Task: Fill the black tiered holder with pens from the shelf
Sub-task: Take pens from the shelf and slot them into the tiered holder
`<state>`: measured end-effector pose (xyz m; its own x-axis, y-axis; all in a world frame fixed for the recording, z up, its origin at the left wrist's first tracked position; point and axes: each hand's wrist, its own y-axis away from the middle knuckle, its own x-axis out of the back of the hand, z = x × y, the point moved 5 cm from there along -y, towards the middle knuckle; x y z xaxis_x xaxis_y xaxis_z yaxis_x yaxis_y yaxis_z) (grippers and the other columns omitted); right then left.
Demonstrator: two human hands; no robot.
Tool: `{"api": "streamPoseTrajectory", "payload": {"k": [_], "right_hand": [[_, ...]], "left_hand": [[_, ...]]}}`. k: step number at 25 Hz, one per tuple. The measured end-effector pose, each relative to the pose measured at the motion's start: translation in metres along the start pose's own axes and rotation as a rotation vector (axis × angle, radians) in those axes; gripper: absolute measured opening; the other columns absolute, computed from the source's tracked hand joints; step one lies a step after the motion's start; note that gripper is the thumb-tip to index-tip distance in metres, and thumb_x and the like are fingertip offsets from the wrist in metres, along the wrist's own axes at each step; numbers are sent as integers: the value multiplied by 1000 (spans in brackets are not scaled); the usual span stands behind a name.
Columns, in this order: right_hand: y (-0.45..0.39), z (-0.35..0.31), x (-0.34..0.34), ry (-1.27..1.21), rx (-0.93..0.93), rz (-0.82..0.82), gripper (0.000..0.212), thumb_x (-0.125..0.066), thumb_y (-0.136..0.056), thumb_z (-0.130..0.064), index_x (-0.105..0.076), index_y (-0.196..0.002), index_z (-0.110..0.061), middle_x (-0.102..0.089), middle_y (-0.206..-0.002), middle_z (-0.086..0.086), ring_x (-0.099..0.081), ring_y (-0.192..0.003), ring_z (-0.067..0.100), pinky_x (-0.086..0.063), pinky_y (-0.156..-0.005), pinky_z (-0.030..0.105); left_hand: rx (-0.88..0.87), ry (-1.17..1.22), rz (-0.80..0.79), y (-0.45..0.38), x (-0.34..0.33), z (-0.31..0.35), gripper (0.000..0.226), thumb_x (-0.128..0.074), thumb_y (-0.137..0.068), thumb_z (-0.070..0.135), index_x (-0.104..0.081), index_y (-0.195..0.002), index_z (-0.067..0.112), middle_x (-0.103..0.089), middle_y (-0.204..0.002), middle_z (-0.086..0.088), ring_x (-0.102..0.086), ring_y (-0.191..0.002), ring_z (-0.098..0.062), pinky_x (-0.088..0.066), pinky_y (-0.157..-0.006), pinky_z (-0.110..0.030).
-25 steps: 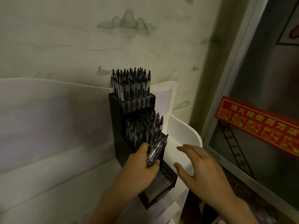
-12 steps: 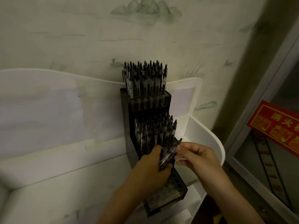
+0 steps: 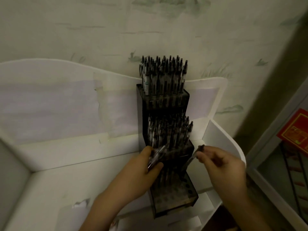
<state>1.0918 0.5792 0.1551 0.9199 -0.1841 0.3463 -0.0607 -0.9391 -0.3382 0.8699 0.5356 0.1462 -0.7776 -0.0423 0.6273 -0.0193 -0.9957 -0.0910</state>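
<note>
White shelf (image 3: pixel 70 177): left hand (image 3: pixel 141 169) grips pens (image 3: pixel 155 157) beside holder (image 3: pixel 173 197); right hand (image 3: pixel 221 165) pinches one pen (image 3: pixel 193 155).

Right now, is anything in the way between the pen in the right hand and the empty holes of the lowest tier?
Nothing visible blocks it. The right hand pinches one pen just above the lowest tier, whose front holes are open. The left hand holds its bundle to the side.

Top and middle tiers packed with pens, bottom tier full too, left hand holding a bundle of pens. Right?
Not quite: in the head view the bottom tier shows mostly empty holes. Top tier and middle tier are packed, and the left hand does hold a bundle of pens.
</note>
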Motion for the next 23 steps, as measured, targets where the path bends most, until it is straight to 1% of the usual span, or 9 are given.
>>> {"api": "streamPoseTrajectory", "payload": {"k": [3, 6, 9, 12, 16, 18, 20, 22, 23], "right_hand": [[3, 15, -20, 56, 84, -23, 29, -76, -77, -24, -62, -82, -48, -65, -72, -38, -64, -77, -12, -42, -70, -3], [1, 33, -33, 116, 139, -19, 29, -78, -78, -13, -67, -87, -38, -60, -69, -37, -61, -76, -18, -38, -71, -6], [3, 50, -46, 135, 126, -77, 25, -78, -79, -13, -69, -85, -35, -61, -70, -34, -61, -75, -17, -39, -69, -6], [8, 66, -56, 146, 70, -118, 25, -80, -77, -11, -68, -81, -33, -63, -70, -26, -62, -74, -15, -45, -69, -1], [7, 70, -58, 137, 16, -102, 24, -83, -73, -15, -64, -79, -28, -64, -71, -18, -62, -74, -13, -44, -62, -1], [9, 62, -53, 181, 45, -111, 21, -84, -74, -17, -65, -80, -25, -64, -72, -18, -62, -75, -10, -44, -62, -1], [13, 45, -46, 200, 96, -94, 15, -82, -75, -26, -67, -79, -26, -66, -71, -15, -63, -72, -3, -46, -61, 3], [20, 22, -39, 70, 110, -97, 11, -76, -74, -38, -71, -79, -30, -69, -71, -14, -65, -68, 1, -47, -61, 5], [24, 10, -40, -67, 76, -152, 13, -73, -73, -43, -73, -80, -32, -71, -74, -14, -66, -68, 3, -48, -62, 7]], "left_hand": [[6, 13, 8, 5, 2, -2, 10, -57, -93, 37, -47, -94, 37, -57, -72, 15, -55, -63, 10, -36, -49, -8], [18, 7, 15, 10, 3, -5, 11, -57, -93, 37, -47, -95, 37, -57, -71, 14, -55, -63, 9, -36, -49, -8], [24, -5, 8, 13, 1, -8, 11, -57, -93, 38, -47, -99, 36, -57, -73, 12, -55, -62, 8, -36, -49, -10], [18, 0, 2, 17, -1, -10, 14, -57, -92, 40, -48, -103, 36, -60, -77, 13, -56, -67, 7, -39, -52, -10], [16, -6, 1, 19, -2, -10, 15, -56, -93, 39, -48, -105, 35, -60, -79, 11, -57, -68, 4, -41, -53, -10], [8, -23, -16, 20, -5, -9, 14, -55, -93, 39, -47, -103, 34, -59, -77, 11, -57, -66, 3, -40, -50, -11], [6, -33, -35, 20, -8, -8, 16, -54, -94, 38, -46, -107, 33, -59, -78, 12, -56, -65, 3, -40, -50, -11], [9, -34, -49, 20, -12, -7, 17, -53, -94, 37, -46, -110, 33, -59, -79, 11, -56, -63, 2, -41, -51, -12], [12, -39, -53, 20, -13, -7, 17, -53, -94, 37, -45, -110, 34, -60, -81, 11, -57, -64, 0, -42, -51, -12]]}}
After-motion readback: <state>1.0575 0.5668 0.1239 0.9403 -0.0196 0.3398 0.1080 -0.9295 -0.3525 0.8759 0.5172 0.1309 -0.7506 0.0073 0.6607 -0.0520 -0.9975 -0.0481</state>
